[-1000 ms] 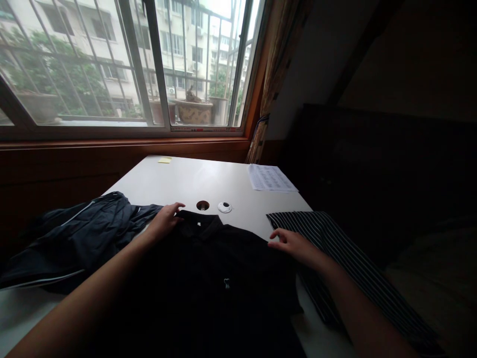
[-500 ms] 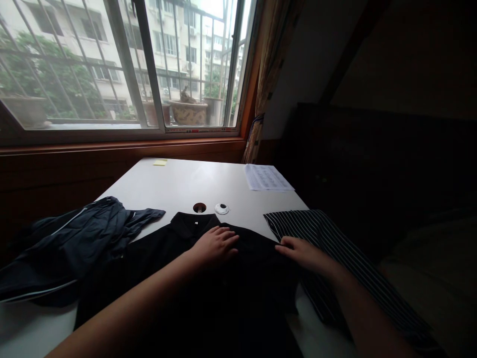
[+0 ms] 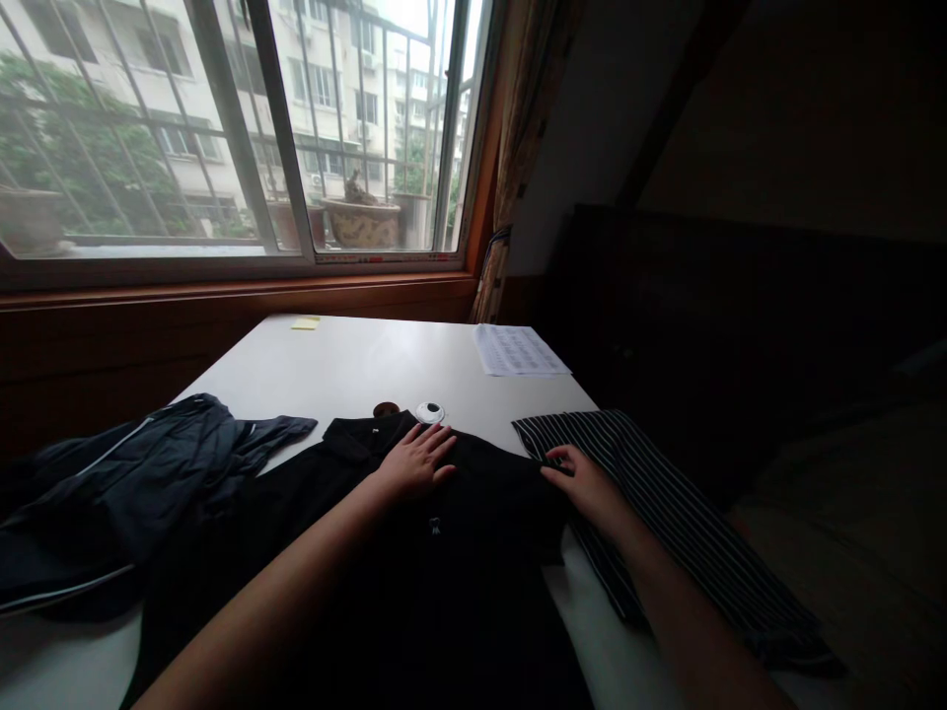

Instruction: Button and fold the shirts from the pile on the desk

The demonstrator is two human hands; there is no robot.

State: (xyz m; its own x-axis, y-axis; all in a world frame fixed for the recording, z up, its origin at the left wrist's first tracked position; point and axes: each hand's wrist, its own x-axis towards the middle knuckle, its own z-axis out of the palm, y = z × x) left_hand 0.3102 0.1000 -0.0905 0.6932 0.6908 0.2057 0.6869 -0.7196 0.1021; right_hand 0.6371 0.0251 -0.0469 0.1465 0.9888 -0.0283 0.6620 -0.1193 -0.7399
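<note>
A black collared shirt [image 3: 473, 592] lies spread over the white table, its collar toward the window and a small light logo on the chest. My left hand [image 3: 418, 461] rests flat on the upper chest beside the collar, fingers spread. At the shirt's right shoulder edge is my right hand [image 3: 584, 483], its thumb and forefinger parted, with the thumb touching or just over the black cloth. Its other fingers are mostly hidden. Beneath and beyond that hand lies a dark striped garment [image 3: 681, 523]. My forearms cover parts of both garments.
A crumpled dark blue garment [image 3: 133, 493] with white piping lies at the left. Toward the back of the white table [image 3: 370, 360] are printed sheets [image 3: 520, 350] and a yellow note [image 3: 305, 322]. A cable hole [image 3: 386, 408] and its round white cover [image 3: 430, 412] sit beyond the collar.
My right thumb and forefinger have parted at the shoulder edge. The shirt's right side has shifted slightly up, and its chest logo now shows. The whole view has moved a little.
</note>
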